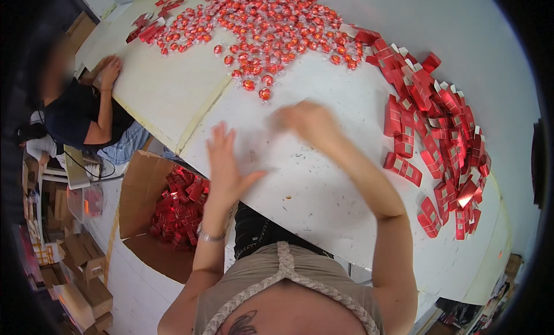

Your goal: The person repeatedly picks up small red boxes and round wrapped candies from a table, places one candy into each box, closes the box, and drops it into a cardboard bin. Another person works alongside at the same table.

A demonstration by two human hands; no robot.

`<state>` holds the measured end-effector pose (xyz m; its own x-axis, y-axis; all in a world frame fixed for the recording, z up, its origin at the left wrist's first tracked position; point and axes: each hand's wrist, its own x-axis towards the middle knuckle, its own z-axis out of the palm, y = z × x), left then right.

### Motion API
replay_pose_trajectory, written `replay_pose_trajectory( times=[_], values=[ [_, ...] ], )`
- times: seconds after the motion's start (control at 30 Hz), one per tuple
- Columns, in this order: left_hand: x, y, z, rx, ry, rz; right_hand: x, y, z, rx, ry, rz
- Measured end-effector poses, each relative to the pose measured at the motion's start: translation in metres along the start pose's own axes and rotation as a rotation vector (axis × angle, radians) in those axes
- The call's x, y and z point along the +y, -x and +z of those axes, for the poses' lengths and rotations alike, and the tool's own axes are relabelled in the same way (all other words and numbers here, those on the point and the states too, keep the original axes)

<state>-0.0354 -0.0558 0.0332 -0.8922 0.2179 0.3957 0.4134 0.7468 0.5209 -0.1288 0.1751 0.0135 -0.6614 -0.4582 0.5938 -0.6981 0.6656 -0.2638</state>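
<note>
Over the near edge of the white table [329, 196], my left hand [227, 166] is raised with its fingers apart and nothing in it. My right hand [305, 120] is blurred and hovers above the tabletop, just below the nearest wrapped candies [265, 93]. Its fingers look bent, but the blur hides whether they hold anything. A large heap of red candies [277, 27] in clear twisted wrappers spreads across the far side. To the right of my right arm lies a pile of small red cardboard boxes [448, 138], several with white end flaps standing up.
A big cardboard carton [143, 196] holding many red boxes [179, 209] stands below the table edge at my left. Another person [93, 114] sits at the table's left side, hands on its edge. Flattened red boxes [149, 27] lie far left. Brown cartons [84, 257] crowd the floor.
</note>
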Motion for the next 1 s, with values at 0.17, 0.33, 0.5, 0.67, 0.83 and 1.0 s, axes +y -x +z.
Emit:
replay_pose_trajectory(
  times=[0.17, 0.33, 0.5, 0.67, 0.83, 1.0],
  values=[
    [-0.039, -0.007, 0.053, 0.087, 0.766, -0.501, 0.003, -0.071, 0.06, 0.159, -0.196, 0.267],
    [-0.053, 0.004, 0.047, 0.156, 0.706, -0.417, 0.036, -0.037, 0.094, 0.017, 0.143, 0.256],
    [-0.025, -0.012, 0.044, -0.012, 0.674, -0.407, -0.035, -0.031, 0.011, 0.137, -0.644, 0.638],
    [0.008, -0.027, 0.06, -0.058, 0.942, -0.303, -0.06, -0.024, -0.017, 0.098, -0.014, 0.096],
    [0.02, -0.019, 0.069, -0.142, 0.932, -0.319, -0.046, -0.008, -0.029, 0.239, -0.411, 0.475],
    [0.023, -0.019, 0.08, -0.156, 0.89, -0.291, -0.051, 0.003, -0.03, 0.146, -0.1, 0.343]
  ],
)
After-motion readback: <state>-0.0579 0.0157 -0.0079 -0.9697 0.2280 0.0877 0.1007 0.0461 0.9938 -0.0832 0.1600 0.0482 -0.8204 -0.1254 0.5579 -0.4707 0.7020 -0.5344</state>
